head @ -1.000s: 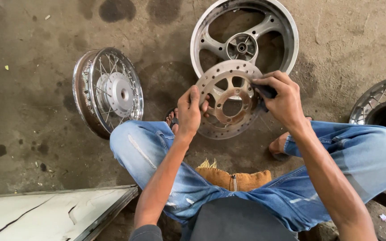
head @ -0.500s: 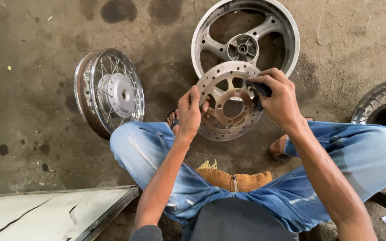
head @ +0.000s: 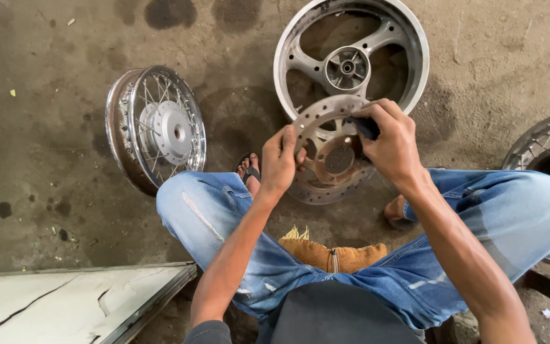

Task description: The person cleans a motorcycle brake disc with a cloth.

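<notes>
Rubbing is under way: left hand (head: 279, 164) clamps the drilled, rusty metal brake disc (head: 332, 153) at its rim, right hand (head: 393, 143) pinches a dark abrasive pad (head: 365, 127) against its top edge, and turning it to an untouched stretch seems next.

Stained concrete floor (head: 46, 146), daylit

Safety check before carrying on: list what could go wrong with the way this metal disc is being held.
1. The left hand pinches only the edge of the brake disc; it could slip and drop toward the sandalled foot below.
2. The right hand presses a small dark pad near the drilled rim, so bare fingers may scrape on the holes or edge.
</notes>
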